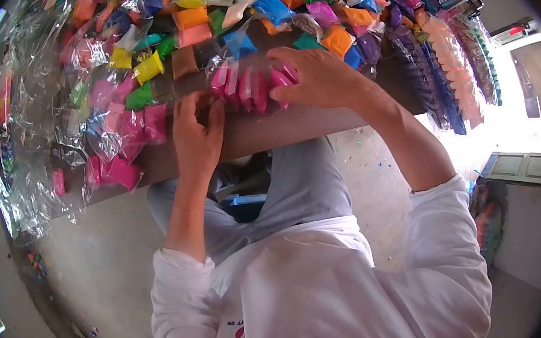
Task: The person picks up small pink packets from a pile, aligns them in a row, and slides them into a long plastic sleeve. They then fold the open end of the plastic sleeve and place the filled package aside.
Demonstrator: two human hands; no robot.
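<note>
A row of pink packets (248, 90) in clear wrap stands on edge near the table's front. At the right end of that row, my right hand (320, 80) has its thumb and forefinger closed around a couple of the pink packets (282, 78). My left hand (196, 134) is by the row's left end, its fingers curled and the thumb tip close to the forefinger tip. What lies between those tips, if anything, is too small to make out. More pink packets (155, 122) lie flat to the left of my left hand.
Loose packets of many colours, such as an orange one (338, 41), are heaped at the back of the brown table (305, 121). Clear plastic wrap (35, 149) spreads over the left side. Long strips of packets (449, 68) hang over the right edge. A blue container (244, 202) sits below.
</note>
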